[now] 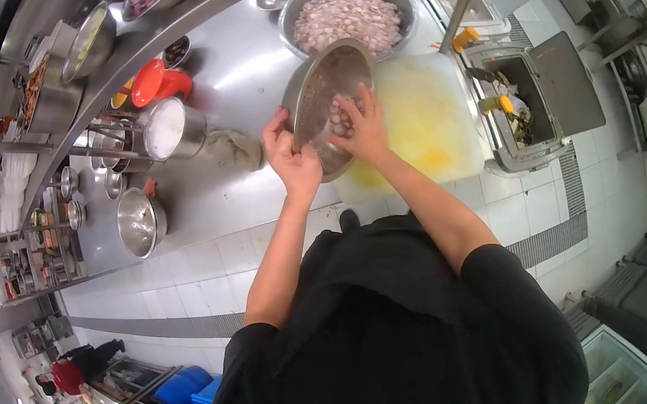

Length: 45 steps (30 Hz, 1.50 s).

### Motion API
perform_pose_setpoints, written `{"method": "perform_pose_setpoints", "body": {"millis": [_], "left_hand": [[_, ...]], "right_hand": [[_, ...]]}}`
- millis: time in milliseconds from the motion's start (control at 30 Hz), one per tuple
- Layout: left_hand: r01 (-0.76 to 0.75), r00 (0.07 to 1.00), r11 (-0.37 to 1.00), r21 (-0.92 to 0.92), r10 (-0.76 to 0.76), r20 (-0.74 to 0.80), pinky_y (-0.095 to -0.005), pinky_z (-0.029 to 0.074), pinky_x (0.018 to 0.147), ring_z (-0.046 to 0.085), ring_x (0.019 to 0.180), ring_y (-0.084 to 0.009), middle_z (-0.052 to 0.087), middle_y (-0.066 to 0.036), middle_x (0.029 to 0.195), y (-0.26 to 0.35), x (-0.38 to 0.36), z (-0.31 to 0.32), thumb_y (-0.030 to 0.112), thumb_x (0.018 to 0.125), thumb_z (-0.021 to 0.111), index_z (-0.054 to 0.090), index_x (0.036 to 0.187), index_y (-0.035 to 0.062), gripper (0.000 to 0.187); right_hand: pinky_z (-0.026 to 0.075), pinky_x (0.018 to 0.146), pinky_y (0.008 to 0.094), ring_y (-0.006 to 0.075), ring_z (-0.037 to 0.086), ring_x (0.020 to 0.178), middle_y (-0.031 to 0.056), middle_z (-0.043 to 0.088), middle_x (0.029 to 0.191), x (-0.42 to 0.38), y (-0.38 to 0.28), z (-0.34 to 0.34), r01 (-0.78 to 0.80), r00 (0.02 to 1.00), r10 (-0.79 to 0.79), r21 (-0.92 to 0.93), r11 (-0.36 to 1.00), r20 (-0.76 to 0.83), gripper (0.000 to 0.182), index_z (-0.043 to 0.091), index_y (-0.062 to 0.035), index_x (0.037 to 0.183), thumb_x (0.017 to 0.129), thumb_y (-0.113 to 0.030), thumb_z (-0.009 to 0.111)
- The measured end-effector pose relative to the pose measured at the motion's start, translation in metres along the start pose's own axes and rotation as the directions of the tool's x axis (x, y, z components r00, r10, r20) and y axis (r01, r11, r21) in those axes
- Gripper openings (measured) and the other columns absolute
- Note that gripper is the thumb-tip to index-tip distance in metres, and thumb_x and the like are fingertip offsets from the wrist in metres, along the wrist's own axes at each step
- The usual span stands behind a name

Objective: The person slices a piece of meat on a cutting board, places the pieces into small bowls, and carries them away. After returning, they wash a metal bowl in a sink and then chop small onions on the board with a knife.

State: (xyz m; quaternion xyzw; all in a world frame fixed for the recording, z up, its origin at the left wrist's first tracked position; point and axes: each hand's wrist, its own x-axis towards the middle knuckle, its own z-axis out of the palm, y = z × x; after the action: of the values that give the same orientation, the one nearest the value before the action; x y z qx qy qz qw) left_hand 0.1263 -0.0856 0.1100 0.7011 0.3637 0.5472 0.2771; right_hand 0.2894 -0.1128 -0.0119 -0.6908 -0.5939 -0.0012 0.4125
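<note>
A metal bowl [320,91] is tilted steeply on its side, its open mouth turned toward my right. My left hand [293,162] grips its near rim, fingers closed on the edge. Inside the bowl, my right hand [366,131] has its fingers curled against a small clump of pale pink pieces [340,120]. Just beyond stands a large metal basin [408,33] heaped with similar pale pink chopped pieces [348,20]. A white cutting board [427,108] with yellow stains lies to the right of the tilted bowl.
A crumpled cloth [237,149] and a pot of white contents [170,129] sit left on the steel counter [235,36]. Red ladles [160,83] lie near the shelf. An open waste bin [516,106] stands right. In the distance is a person in red and black [72,374].
</note>
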Motion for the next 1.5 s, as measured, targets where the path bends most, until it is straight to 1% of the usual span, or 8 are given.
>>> {"method": "perform_pose_setpoints", "body": {"millis": [500,900,1133,1233,1267,1300,1367,1500], "left_hand": [[-0.358,0.910,0.934,-0.003,0.350,0.221,-0.0507,0.044,0.113,0.053,0.136,-0.0444,0.057,-0.021,0.129,0.010,0.021,0.029,-0.018,0.069,0.045,0.040,0.069,-0.0042,0.015],[-0.312,0.945,0.949,0.037,0.306,0.112,-0.0515,0.041,0.117,0.057,0.131,-0.0427,0.059,-0.022,0.125,-0.005,0.024,0.016,-0.019,0.070,0.046,0.044,0.069,-0.0058,0.013],[-0.304,0.940,0.952,0.042,0.307,-0.147,-0.0522,0.041,0.116,0.058,0.128,-0.0404,0.059,-0.022,0.126,-0.011,0.025,-0.044,-0.019,0.070,0.045,0.042,0.069,-0.0048,0.014],[-0.120,0.939,0.993,0.008,0.116,-0.323,-0.0434,0.045,0.109,0.061,0.119,-0.0342,0.058,-0.019,0.127,0.008,0.018,-0.076,-0.015,0.072,0.047,0.047,0.078,-0.0052,0.011],[0.036,0.912,0.999,-0.013,-0.038,-0.409,-0.0377,0.048,0.104,0.063,0.112,-0.0297,0.058,-0.016,0.127,0.016,0.011,-0.087,-0.012,0.073,0.048,0.052,0.084,-0.0059,0.014],[0.147,0.882,0.976,-0.163,-0.204,-0.425,-0.0342,0.048,0.099,0.062,0.108,-0.0262,0.058,-0.015,0.125,0.014,0.001,-0.097,-0.011,0.072,0.049,0.055,0.095,-0.0056,0.025],[0.321,0.797,0.840,-0.439,-0.489,-0.355,-0.0327,0.047,0.098,0.061,0.108,-0.0236,0.055,-0.012,0.126,0.020,-0.013,-0.109,-0.009,0.072,0.052,0.061,0.108,-0.0070,0.038],[0.443,0.779,0.673,-0.592,-0.616,-0.117,-0.0361,0.043,0.105,0.058,0.118,-0.0240,0.052,-0.010,0.127,0.018,-0.035,-0.124,-0.006,0.077,0.058,0.062,0.115,-0.0072,0.038]], "right_hand": [[0.026,0.118,0.0646,0.0448,0.037,0.145,0.0180,0.047,0.153,0.016,0.024,-0.012,0.128,0.986,-0.111,-0.138,0.982,0.126,0.056,0.063,-0.0168,0.133,0.085,-0.043,0.074],[0.043,0.113,0.0477,0.0324,0.055,0.127,0.0084,0.063,0.127,0.015,0.045,-0.027,0.380,0.863,-0.337,-0.047,0.924,0.376,0.028,0.068,-0.0112,0.111,0.089,-0.028,0.069],[0.049,0.106,0.0479,0.0399,0.058,0.123,0.0145,0.064,0.124,-0.008,0.043,-0.044,0.380,0.884,-0.352,-0.036,0.924,0.307,0.032,0.067,-0.0082,0.116,0.087,-0.021,0.072],[0.050,0.105,0.0461,0.0360,0.058,0.127,0.0150,0.064,0.129,0.003,0.009,-0.052,0.156,0.977,-0.133,-0.132,0.979,0.167,0.041,0.062,-0.0037,0.125,0.091,-0.024,0.071],[0.050,0.104,0.0439,0.0315,0.058,0.127,0.0152,0.063,0.132,0.001,0.001,-0.042,-0.166,0.981,0.124,0.307,0.937,0.152,0.045,0.059,-0.0008,0.130,0.093,-0.025,0.071],[0.050,0.103,0.0417,0.0270,0.059,0.128,0.0153,0.062,0.135,-0.002,-0.005,-0.036,-0.419,0.903,0.360,0.665,0.618,0.235,0.051,0.056,0.0021,0.134,0.094,-0.025,0.071],[0.053,0.099,0.0378,0.0209,0.061,0.122,0.0154,0.064,0.131,-0.010,-0.014,-0.037,-0.707,0.642,0.466,0.705,0.052,0.609,0.055,0.053,0.0053,0.137,0.093,-0.019,0.073],[0.055,0.093,0.0386,0.0240,0.066,0.113,0.0151,0.069,0.116,-0.025,-0.059,-0.076,-0.782,0.565,0.403,0.623,-0.018,0.720,0.054,0.053,0.0017,0.139,0.088,-0.006,0.069]]}}
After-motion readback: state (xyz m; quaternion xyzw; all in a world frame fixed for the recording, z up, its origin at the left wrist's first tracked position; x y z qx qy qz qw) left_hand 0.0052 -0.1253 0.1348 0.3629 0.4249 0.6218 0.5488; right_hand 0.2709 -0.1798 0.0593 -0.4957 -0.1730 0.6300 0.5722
